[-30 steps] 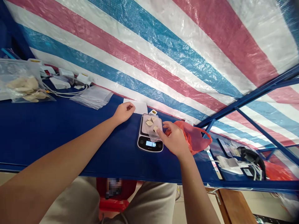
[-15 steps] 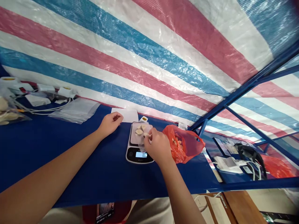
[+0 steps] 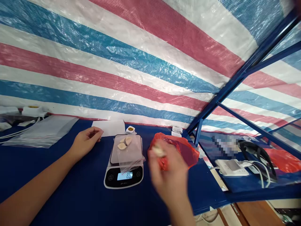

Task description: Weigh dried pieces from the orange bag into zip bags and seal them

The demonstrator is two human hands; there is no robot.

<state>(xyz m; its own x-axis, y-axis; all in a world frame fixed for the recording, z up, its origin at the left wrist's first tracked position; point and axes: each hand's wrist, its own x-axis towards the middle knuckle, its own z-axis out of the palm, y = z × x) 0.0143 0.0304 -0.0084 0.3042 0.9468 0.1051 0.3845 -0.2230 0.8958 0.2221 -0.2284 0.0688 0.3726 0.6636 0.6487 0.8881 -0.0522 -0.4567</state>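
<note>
Piece (image 3: 158,151) pinched beside scale (image 3: 124,175)

The right hand (image 3: 168,177) is blurred, raised in front of the red bag (image 3: 185,152). Its fingertips are closed on the pale piece, just right of the scale. The left hand (image 3: 86,142) rests on the blue table (image 3: 70,188), fingers loosely curled and holding nothing, just beside a white paper (image 3: 109,127). A clear pouch (image 3: 128,153) lies on the scale's platform with two more pale slices (image 3: 124,143) inside. Flat clear bags (image 3: 42,133) lie on the table far to the left.
</note>
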